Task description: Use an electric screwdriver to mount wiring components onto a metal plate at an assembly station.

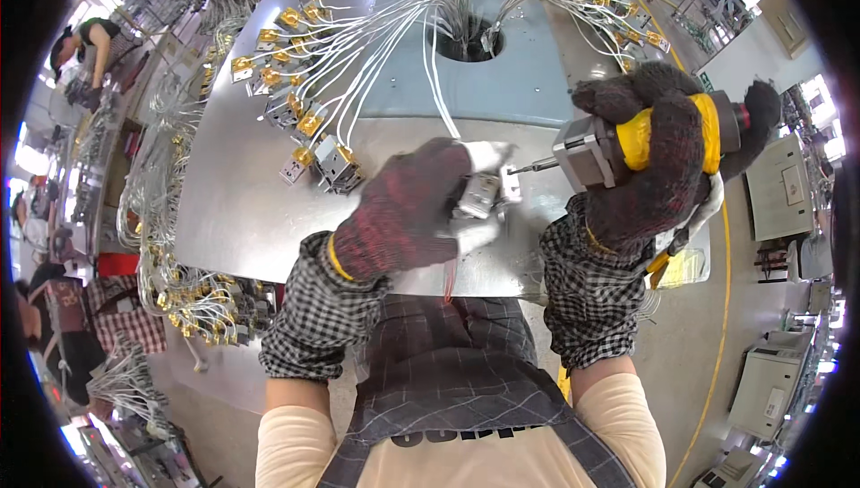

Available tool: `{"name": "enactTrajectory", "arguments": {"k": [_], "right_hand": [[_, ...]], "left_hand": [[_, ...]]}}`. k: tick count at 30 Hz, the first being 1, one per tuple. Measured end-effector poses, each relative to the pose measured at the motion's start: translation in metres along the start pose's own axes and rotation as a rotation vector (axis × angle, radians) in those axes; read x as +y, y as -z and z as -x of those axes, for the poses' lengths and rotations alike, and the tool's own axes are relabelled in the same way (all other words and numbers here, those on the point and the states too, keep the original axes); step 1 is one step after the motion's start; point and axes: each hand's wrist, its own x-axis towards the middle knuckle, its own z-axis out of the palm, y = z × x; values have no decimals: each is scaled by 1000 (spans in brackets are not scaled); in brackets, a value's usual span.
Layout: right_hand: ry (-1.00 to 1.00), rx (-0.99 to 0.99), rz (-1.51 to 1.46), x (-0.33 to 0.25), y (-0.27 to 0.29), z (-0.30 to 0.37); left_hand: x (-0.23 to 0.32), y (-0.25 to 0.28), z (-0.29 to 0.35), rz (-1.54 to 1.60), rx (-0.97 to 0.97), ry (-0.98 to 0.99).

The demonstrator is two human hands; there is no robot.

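Observation:
Over the near part of the metal table, my gloved left hand is closed around a small silver metal connector. White covering shows on its thumb and fingertip. A pair of white wires runs up from this hand toward the hole in the table. My gloved right hand is wrapped round a yellow, black and grey power screwdriver. Its thin bit points left, with the tip at the connector; whether it touches a screw is too small to tell.
White cables rise from a round hole. Many end in silver and yellow connectors fanned over the table's left side, with more at the far right. Cable bundles hang left of the table. A co-worker stands at the far left.

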Motion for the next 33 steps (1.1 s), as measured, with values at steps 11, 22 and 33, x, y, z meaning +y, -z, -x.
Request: {"name": "enactTrajectory", "arguments": {"k": [11, 22, 33], "right_hand": [[-27, 92, 186, 1, 16, 1], [-311, 224, -178, -26, -21, 10], [-156, 124, -229, -14, -19, 7]], "left_hand": [[-5, -2, 0, 90, 71, 49], [-10, -5, -1, -16, -91, 278], [-7, -10, 7, -94, 9, 223]]}}
